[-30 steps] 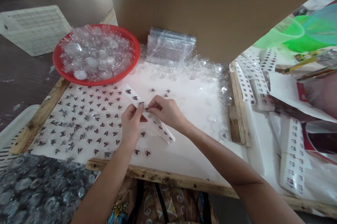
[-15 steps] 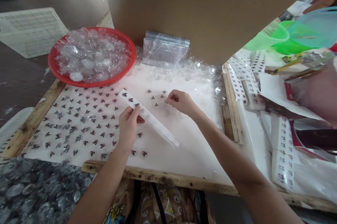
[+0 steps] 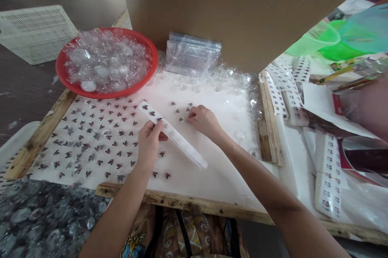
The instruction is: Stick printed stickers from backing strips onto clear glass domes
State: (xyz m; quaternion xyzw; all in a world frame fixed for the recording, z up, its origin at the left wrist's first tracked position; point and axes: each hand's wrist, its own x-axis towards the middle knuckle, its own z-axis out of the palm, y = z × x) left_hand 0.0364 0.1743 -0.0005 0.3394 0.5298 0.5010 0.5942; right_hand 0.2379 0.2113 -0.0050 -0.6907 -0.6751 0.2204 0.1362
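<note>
My left hand (image 3: pixel 150 140) pinches a long white sticker strip (image 3: pixel 182 144) that slants across the white tabletop. Several small dark printed stickers (image 3: pixel 152 113) show at the strip's upper left end. On the right, my right hand (image 3: pixel 204 120) has its fingers bent together, low over the table beside a loose group of clear round pieces with dark stickers (image 3: pixel 181 119). Whatever lies between those fingertips is too small or hidden to make out. Many more stickered clear pieces (image 3: pixel 110 142) are spread over the left half of the table.
A red basin (image 3: pixel 139 88) heaped with clear plastic pieces stands at the back left. Behind the table rises a cardboard sheet (image 3: pixel 212 3), with a clear plastic box (image 3: pixel 192 58) before it. Wooden strips (image 3: pixel 194 203) edge the table. More sticker sheets (image 3: pixel 329 177) lie at right.
My right hand has shifted slightly, its fingertips now lower and nearer the stickered pieces. My left hand still holds the strip in nearly the same place. The whole view has moved a little.
</note>
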